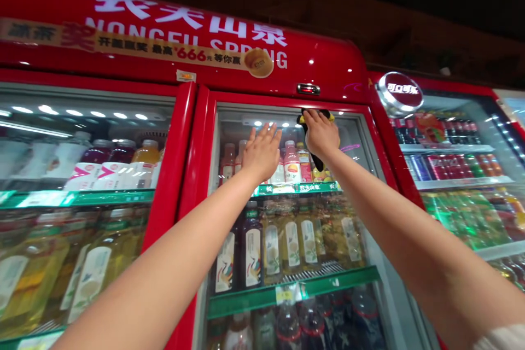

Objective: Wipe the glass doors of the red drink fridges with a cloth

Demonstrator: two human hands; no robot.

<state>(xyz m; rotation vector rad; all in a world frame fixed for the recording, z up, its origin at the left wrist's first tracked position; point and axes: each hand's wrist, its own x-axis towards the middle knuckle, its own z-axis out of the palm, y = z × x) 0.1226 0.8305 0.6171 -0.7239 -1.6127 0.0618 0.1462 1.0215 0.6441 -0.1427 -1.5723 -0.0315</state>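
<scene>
Both my arms reach up to the glass door (287, 279) of a red drinks fridge. My left hand (262, 151) lies with its fingers spread against the upper glass and holds nothing. Up near the top edge of the door, my right hand (322, 132) presses a black cloth with yellow edging (318, 162) to the glass, its fingers bent over it. Part of the cloth hangs below the palm; the rest is hidden under the hand. Behind the glass stand pink-capped bottles (292, 167) on the top shelf, partly covered by my hands.
A red frame (186, 175) divides this door from a left fridge door with juice bottles (88, 167) behind it. Above runs a lit red sign panel (324, 65). On the right stands another drinks fridge (455, 147) with a round sign (400, 94).
</scene>
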